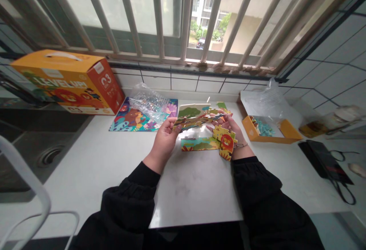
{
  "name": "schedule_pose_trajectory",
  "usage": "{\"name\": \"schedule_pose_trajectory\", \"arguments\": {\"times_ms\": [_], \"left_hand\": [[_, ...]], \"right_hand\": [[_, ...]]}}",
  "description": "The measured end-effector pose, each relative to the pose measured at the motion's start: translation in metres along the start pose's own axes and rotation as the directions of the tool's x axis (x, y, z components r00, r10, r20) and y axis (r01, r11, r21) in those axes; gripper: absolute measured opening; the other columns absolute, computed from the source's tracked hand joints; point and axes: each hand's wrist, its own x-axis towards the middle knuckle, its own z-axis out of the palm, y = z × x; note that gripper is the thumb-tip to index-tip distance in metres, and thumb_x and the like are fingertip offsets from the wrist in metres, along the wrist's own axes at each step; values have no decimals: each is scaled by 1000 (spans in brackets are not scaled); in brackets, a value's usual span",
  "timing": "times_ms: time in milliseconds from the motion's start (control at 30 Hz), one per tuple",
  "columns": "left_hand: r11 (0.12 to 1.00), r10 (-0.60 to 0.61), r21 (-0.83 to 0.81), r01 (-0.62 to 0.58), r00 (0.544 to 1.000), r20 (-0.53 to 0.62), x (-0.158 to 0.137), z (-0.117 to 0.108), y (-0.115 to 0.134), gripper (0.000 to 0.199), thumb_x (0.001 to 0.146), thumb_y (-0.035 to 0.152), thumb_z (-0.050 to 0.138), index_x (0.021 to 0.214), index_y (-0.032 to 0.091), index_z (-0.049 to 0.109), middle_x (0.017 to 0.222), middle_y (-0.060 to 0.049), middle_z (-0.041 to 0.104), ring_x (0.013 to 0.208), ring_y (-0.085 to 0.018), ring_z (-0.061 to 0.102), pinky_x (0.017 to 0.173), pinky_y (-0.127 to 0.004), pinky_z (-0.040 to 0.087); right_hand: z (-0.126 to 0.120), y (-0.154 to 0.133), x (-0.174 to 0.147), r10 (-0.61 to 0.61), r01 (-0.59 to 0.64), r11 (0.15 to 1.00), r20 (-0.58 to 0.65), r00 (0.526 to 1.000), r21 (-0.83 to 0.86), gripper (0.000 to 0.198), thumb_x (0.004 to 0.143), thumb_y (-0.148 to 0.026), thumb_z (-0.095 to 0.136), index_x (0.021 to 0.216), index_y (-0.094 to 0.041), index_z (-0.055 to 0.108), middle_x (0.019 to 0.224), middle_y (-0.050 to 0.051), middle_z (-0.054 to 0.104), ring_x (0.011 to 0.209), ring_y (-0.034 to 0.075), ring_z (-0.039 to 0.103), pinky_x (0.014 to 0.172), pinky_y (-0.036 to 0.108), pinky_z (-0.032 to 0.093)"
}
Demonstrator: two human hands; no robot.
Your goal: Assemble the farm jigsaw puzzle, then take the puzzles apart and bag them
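My left hand [167, 135] pinches the left end of a partly joined jigsaw puzzle [192, 112], thumb on top, lifted above the counter and tilted. At its right end is my right hand [232, 126], closed on it, with some fingers hidden by the pieces. A joined bit of yellow puzzle with a lion [226, 141] hangs by my right wrist; whether it is attached to the lifted part, I cannot tell. Below lies a green and teal puzzle strip [197, 144] on the white counter [200, 189].
Clear plastic lies on a colourful picture sheet [134, 118] at the back left, beside an orange box [65, 86]. An open yellow box [288, 131] with teal pieces stands at right, near a black phone-like object [326, 162]. A sink [42, 147] is at left.
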Motion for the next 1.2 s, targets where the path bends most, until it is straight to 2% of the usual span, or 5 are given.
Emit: {"name": "schedule_pose_trajectory", "arguments": {"times_ms": [267, 633, 800, 1000, 1200], "left_hand": [[858, 157, 448, -251, 959, 237, -3, -5, 6, 17, 99, 18, 62, 90, 26, 75, 128, -7, 76, 128, -28, 67, 118, -51, 48], [644, 128, 699, -310, 945, 301, 2, -13, -10, 29, 88, 3, 59, 87, 26, 77, 123, -7, 75, 123, -29, 65, 113, -51, 49], [634, 98, 696, -337, 928, 359, 1, -13, -11, 26, 90, 8, 63, 100, 27, 78, 131, -9, 76, 129, -31, 64, 118, -56, 45], [627, -26, 676, -388, 856, 516, -3, -10, -8, 38, 88, 7, 66, 111, 34, 79, 137, -4, 78, 137, -30, 64, 134, -68, 15], [714, 113, 607, -350, 912, 394, -5, -9, 7, 19, 105, 33, 62, 112, 29, 80, 117, -8, 82, 116, -29, 73, 120, -54, 44]], "right_hand": [[-12, 8, 13, -161, 134, 981, -206, 965, -138, 45, 92, -74, 67, 97, -29, 72, 109, 5, 84, 117, 27, 78, 106, 50, 62], [-58, 9, 30, -561, 166, 742, -468, 682, -649, 63, 95, -82, 55, 81, -22, 69, 87, 6, 76, 75, 17, 69, 72, 31, 61], [-70, 3, 29, -554, 153, 743, -471, 686, -652, 64, 97, -82, 51, 82, -22, 69, 87, 7, 77, 71, 16, 68, 65, 30, 58], [-76, -4, 28, -515, 126, 752, -457, 726, -647, 65, 95, -85, 51, 81, -24, 68, 79, 5, 75, 68, 17, 68, 62, 29, 57], [-70, -7, 25, -537, 120, 722, -443, 718, -681, 66, 95, -85, 50, 80, -23, 68, 85, 7, 76, 73, 19, 68, 68, 33, 58]]}}
